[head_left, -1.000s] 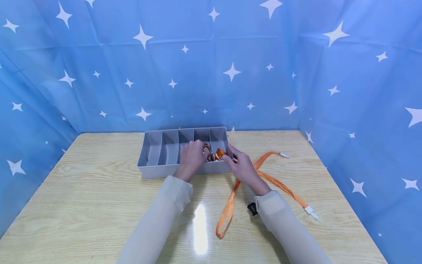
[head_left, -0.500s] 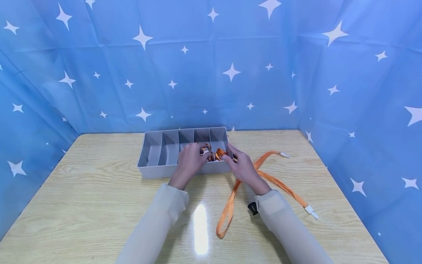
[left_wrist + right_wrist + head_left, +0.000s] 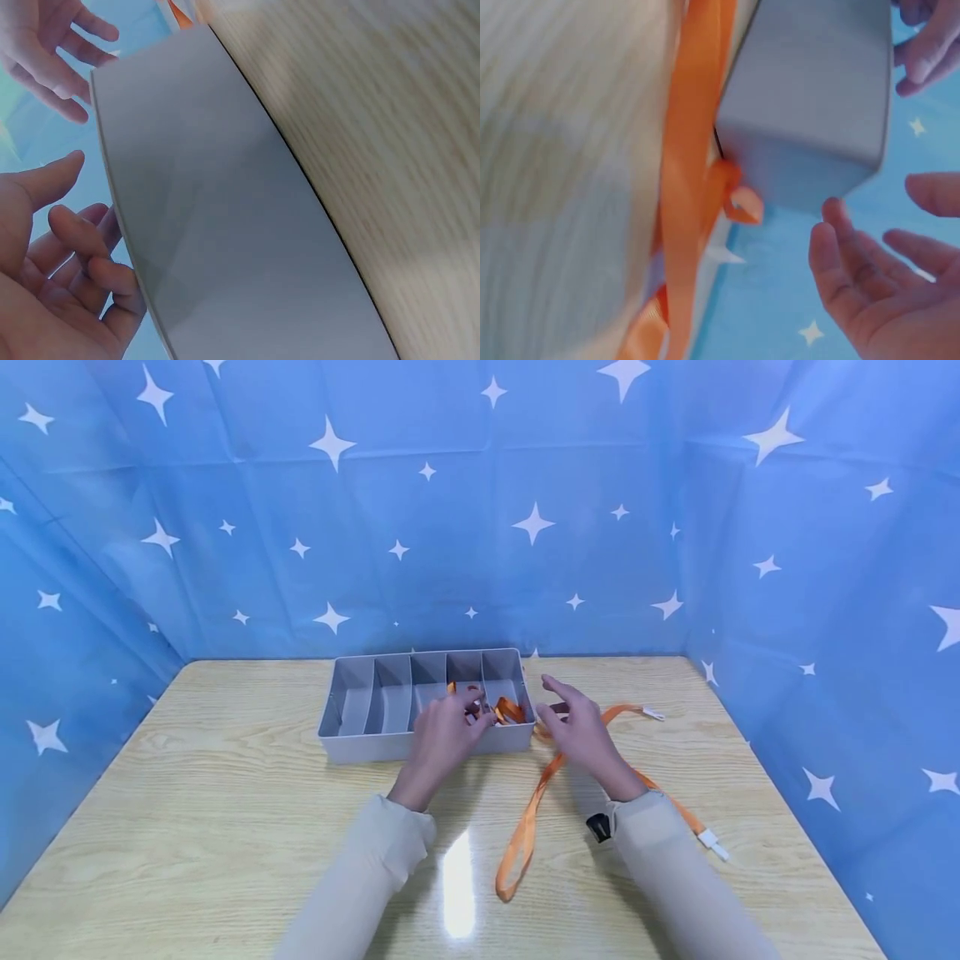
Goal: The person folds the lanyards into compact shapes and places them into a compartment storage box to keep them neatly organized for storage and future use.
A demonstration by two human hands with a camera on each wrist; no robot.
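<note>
A grey divided organizer box (image 3: 367, 748) stands near the back edge of the table. My left hand (image 3: 446, 731) is over its front rim, fingers loosely bent above the fourth compartment from the left; in the left wrist view its thumb stands apart and the hand (image 3: 67, 292) holds nothing. Orange straps (image 3: 512, 708) lie coiled in the rightmost compartment, and more orange shows under the left fingers. My right hand (image 3: 583, 737), fingers spread, hovers just off the box's right end, above an orange lanyard (image 3: 525, 839) on the table. The right wrist view shows that palm (image 3: 900, 307) bare.
The lanyard's strap runs under the right forearm to a white clip (image 3: 712, 843); another white clip (image 3: 652, 713) lies farther back. A small black object (image 3: 598, 827) shows beside the right cuff. A blue star-patterned curtain (image 3: 480, 527) closes off the back and sides of the wooden table (image 3: 225, 810).
My right hand has let go of the orange strap at the box's right end and moved right, out of the box. The left hand's fingers have lifted and loosened over the fourth compartment.
</note>
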